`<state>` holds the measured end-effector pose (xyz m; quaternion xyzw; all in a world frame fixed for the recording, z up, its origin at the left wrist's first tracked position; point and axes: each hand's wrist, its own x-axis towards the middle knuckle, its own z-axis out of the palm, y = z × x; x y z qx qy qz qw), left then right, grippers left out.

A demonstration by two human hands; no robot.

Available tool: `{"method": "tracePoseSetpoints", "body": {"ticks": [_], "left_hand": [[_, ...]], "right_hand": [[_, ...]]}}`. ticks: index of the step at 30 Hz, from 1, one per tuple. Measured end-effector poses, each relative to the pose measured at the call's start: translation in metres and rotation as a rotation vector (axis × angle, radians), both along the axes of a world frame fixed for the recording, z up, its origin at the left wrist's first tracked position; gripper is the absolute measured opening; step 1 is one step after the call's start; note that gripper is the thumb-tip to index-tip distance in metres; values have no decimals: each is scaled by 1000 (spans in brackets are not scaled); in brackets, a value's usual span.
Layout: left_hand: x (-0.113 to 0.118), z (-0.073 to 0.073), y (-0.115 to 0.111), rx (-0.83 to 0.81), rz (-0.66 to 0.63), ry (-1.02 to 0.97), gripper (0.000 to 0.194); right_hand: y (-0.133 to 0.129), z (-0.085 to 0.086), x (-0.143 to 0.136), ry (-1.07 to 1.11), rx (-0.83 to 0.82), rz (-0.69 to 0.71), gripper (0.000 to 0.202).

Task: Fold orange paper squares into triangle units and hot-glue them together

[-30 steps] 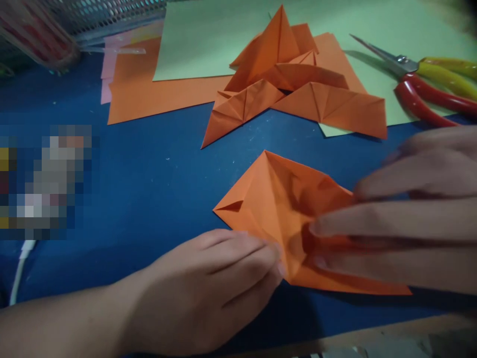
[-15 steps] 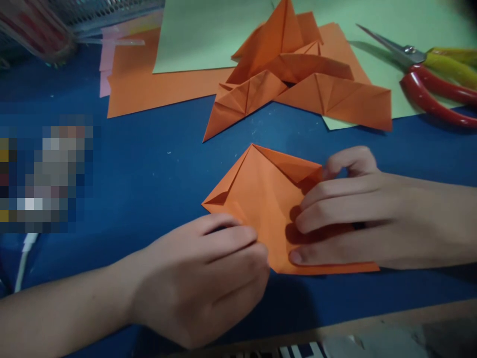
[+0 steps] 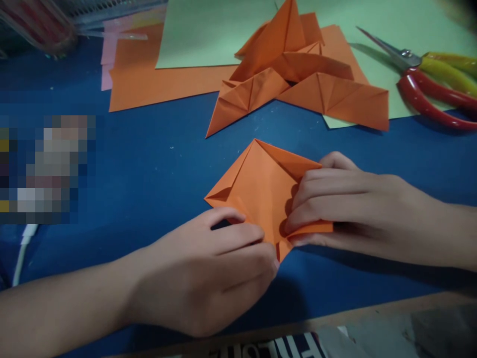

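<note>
A partly folded sheet of orange origami paper (image 3: 257,184) lies on the blue table in front of me, its pointed corner facing away. Folded flaps run along its upper left and upper right edges. My left hand (image 3: 219,268) has its fingers curled on the lower left part of the paper, pinching near the bottom corner. On the right side, my right hand (image 3: 343,204) grips the edge, with fingers on top and the thumb beneath a turned-up lower flap. The left thumb is mostly hidden.
Several folded orange paper pieces (image 3: 298,64) rest behind on green sheets (image 3: 201,35). Red-and-yellow-handled scissors (image 3: 410,59) lie at the right. A flat orange sheet (image 3: 167,87), a clear container (image 3: 40,25) and a white cable (image 3: 22,253) are at the left.
The paper's lower right edge has been lifted and folded inward by my right hand, whose thumb has moved from on top to underneath. My left hand has shifted slightly right.
</note>
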<state>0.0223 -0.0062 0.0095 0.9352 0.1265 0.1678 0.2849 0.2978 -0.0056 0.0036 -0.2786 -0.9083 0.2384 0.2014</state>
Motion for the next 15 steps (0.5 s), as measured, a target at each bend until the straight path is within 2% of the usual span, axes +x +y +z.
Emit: {"method": "tracePoseSetpoints", "body": {"ticks": [2, 4, 8, 12, 15], "left_hand": [[1, 0, -1, -68, 16, -13, 36], [2, 0, -2, -66, 8, -20, 38], [6, 4, -2, -78, 46, 23, 40], [8, 8, -5, -156, 92, 67, 34], [6, 10, -7, -76, 70, 123, 40]], "right_hand": [[-1, 1, -1, 10, -16, -29, 14], [-2, 3, -1, -12, -58, -63, 12], [-7, 4, -3, -62, -149, -195, 28], [-13, -3, -6, -17, -98, -334, 32], [-15, -6, -10, -8, -45, -376, 25]]}}
